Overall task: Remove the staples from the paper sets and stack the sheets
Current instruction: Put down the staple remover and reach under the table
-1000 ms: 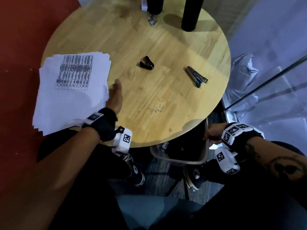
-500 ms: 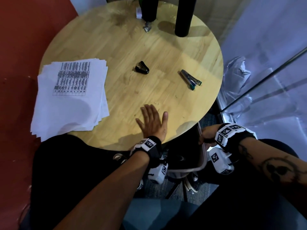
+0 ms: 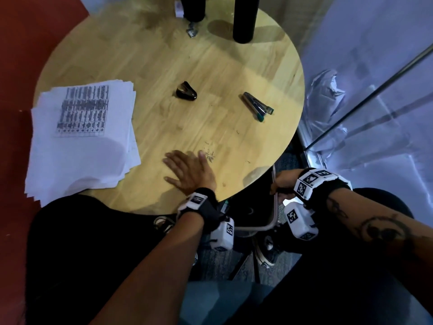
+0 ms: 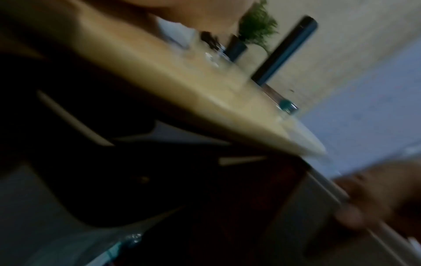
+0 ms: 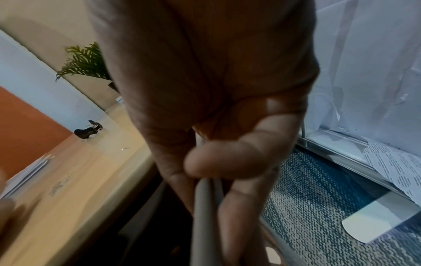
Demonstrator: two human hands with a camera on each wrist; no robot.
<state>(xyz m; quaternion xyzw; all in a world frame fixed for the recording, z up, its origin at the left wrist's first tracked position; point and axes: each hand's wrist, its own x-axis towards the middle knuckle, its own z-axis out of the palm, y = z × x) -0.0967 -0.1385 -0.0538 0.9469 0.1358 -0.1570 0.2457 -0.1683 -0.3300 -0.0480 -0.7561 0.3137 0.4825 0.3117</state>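
A stack of white sheets (image 3: 82, 141), its top page printed with a table, lies at the left of the round wooden table (image 3: 164, 55) and overhangs its edge. The black staple remover (image 3: 186, 90) sits mid-table, and a metal stapler (image 3: 256, 106) lies to its right. Loose staples (image 3: 209, 154) are scattered near the front edge. My left hand (image 3: 189, 171) lies flat on the wood just left of them, fingers straight. My right hand (image 3: 282, 181) grips the grey rim of a bin (image 3: 257, 227) held below the table's edge; the right wrist view shows the fingers (image 5: 227, 158) curled round the rim (image 5: 201, 207).
Two black cylinders (image 3: 244, 19) stand at the table's far edge, with a small metal clip (image 3: 191, 32) beside them. A glass wall with crumpled white sheeting (image 3: 328, 95) runs along the right. A printed sheet (image 5: 396, 165) lies on the carpet by it.
My left hand left the paper stack and moved right along the table's front to lie flat beside the loose staples. My right hand kept its grip on the bin rim.
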